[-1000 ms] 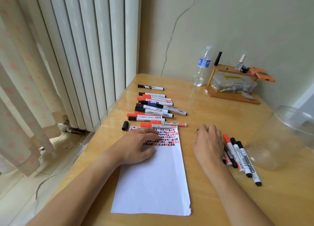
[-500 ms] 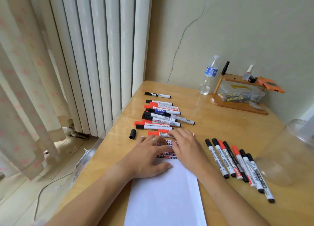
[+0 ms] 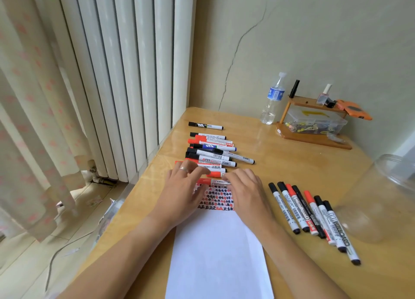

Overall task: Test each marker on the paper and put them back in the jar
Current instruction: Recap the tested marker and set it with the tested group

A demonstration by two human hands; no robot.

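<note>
Right now both my hands meet at the top edge of the paper [image 3: 217, 249], over the red marker [image 3: 213, 181] lying crosswise there. My left hand [image 3: 183, 191] has its fingers curled over the marker's red cap end, while my right hand [image 3: 246, 192] has its fingertips bent onto the white barrel end; how firmly either one grips I cannot tell, since the fingers cover the contact. Beneath my hands the paper carries rows of small red and black test marks, with the rest of the sheet blank toward six o'clock. At twelve o'clock from my hands lies the row of markers [image 3: 213, 151], stacked side by side along the table [image 3: 292, 164]. At three o'clock a second bunch of markers [image 3: 312, 215] lies fanned out, well apart from the paper. Farther toward three o'clock sits the clear jar [image 3: 381, 197], tipped on its side.
</note>
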